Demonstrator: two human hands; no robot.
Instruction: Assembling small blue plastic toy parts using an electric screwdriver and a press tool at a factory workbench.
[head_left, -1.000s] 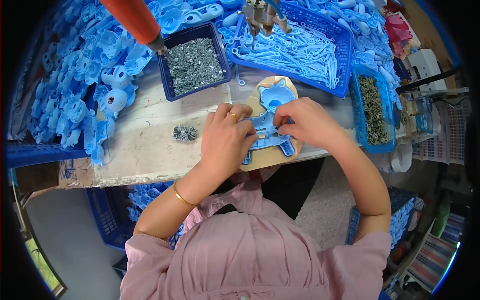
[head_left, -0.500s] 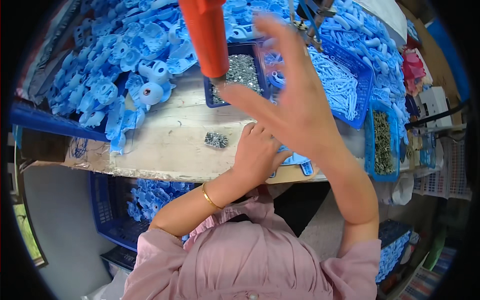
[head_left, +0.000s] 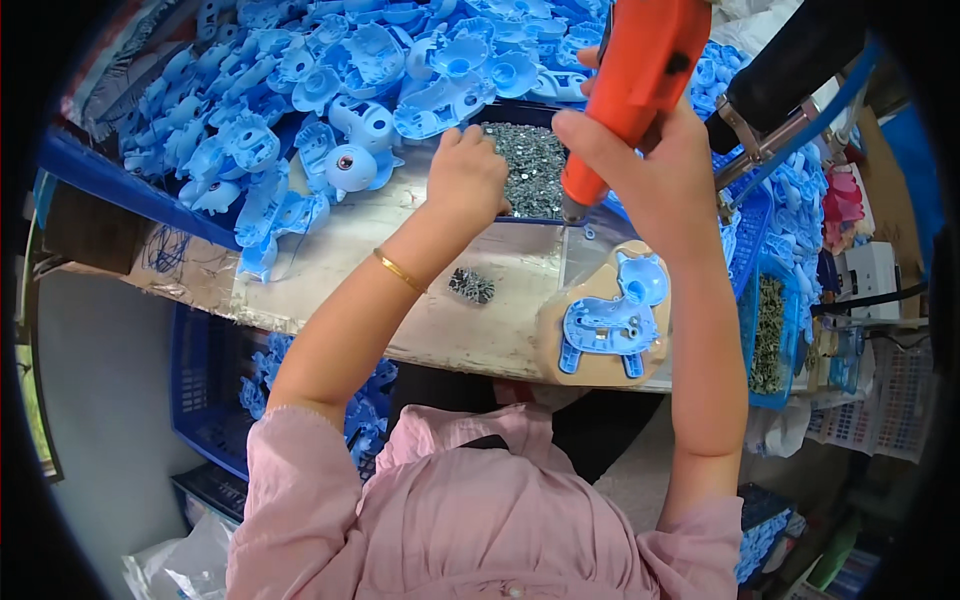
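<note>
My right hand [head_left: 665,165] is wrapped around an orange electric screwdriver [head_left: 640,70], whose tip points down just right of the dark blue screw tray [head_left: 545,219]. Small silvery screws [head_left: 528,165] fill that tray. At its left side is my left hand [head_left: 468,180], fingers curled in; whatever they may hold is hidden. Nearer me, a light blue animal-shaped shell half [head_left: 610,325] lies in a tan holder [head_left: 550,345] at the table's front edge. Between the tray and that edge sits a small heap of screws [head_left: 472,287].
Light blue plastic parts [head_left: 330,60] are heaped across the back and left. At right stand a blue basket [head_left: 765,225] and a lighter blue bin [head_left: 768,335] of brassy pieces. A black metal-jointed arm [head_left: 780,80] reaches in from the upper right.
My right hand, empty before, now grips the screwdriver. My left hand has left the shell half and moved up and left to the tray's side. The view has shifted too.
</note>
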